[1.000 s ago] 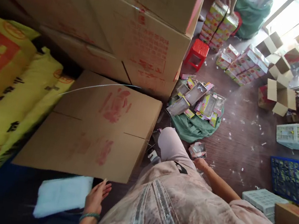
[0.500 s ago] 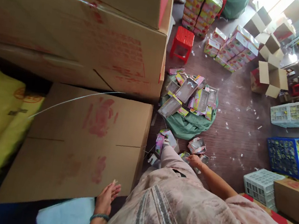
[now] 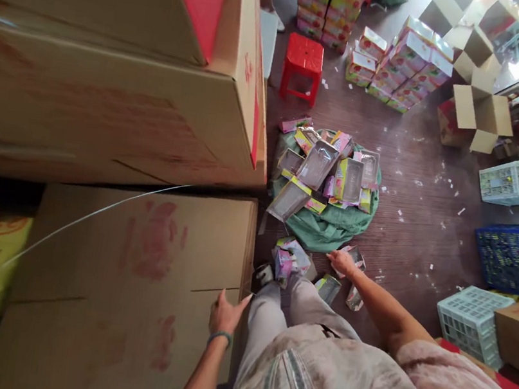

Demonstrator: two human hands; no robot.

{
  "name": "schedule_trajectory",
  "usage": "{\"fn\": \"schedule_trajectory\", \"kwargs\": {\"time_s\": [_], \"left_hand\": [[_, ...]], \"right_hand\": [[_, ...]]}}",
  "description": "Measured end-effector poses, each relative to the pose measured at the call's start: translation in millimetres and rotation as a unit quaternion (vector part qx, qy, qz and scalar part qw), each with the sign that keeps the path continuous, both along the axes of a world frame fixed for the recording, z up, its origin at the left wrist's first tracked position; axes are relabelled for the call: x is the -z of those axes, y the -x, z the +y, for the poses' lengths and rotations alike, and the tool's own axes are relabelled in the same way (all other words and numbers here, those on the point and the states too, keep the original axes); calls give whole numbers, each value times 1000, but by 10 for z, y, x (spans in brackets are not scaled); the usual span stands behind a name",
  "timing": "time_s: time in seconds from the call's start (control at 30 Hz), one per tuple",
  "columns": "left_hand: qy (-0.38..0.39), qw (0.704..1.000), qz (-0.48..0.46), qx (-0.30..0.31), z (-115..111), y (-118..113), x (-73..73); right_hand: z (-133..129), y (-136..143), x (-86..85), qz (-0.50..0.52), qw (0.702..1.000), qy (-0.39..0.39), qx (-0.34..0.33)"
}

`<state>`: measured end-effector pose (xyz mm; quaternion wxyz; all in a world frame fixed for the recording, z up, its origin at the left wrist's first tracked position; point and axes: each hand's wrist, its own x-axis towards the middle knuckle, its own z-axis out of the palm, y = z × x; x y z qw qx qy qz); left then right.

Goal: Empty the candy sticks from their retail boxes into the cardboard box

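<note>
My left hand (image 3: 225, 316) is over the right edge of a stack of flattened cardboard boxes (image 3: 105, 249), its thumb and a finger spread apart. A thin pale strap (image 3: 106, 205) arcs above that cardboard. Low over the floor, my right hand (image 3: 343, 262) has its fingers drawn together; whether anything small is in them is hidden. A crumpled clear-window carton (image 3: 359, 261) lies right beside it. Another windowed carton (image 3: 327, 289) is near my legs, and a pink-and-white carton (image 3: 293, 258) sits in front of my foot.
Ahead, empty windowed cartons (image 3: 318, 164) are heaped on a green sack (image 3: 323, 227). Beyond stand a red stool (image 3: 303, 64) and stacked fruit-print boxes (image 3: 408, 67). Large cartons (image 3: 154, 114) rise at left. A blue crate (image 3: 510, 261) and a white crate (image 3: 469, 320) stand at right.
My left hand has moved forward and right to the cardboard's edge, its fingers spreading. My right hand has lifted forward from the cartons by my legs. The view has shifted.
</note>
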<state>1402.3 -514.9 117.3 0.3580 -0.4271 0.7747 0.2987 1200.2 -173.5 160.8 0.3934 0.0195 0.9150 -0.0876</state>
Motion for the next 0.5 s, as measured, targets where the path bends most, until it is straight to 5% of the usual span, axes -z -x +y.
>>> {"fn": "schedule_trajectory", "kwargs": {"time_s": [0.27,0.5], "left_hand": [[40,980,116,158,19,1790,693],[11,988,104,114,331,2556,1386]], "right_hand": [[8,318,645,39,997,-59,-19],[230,771,1378,74,994,-86,-9]]}}
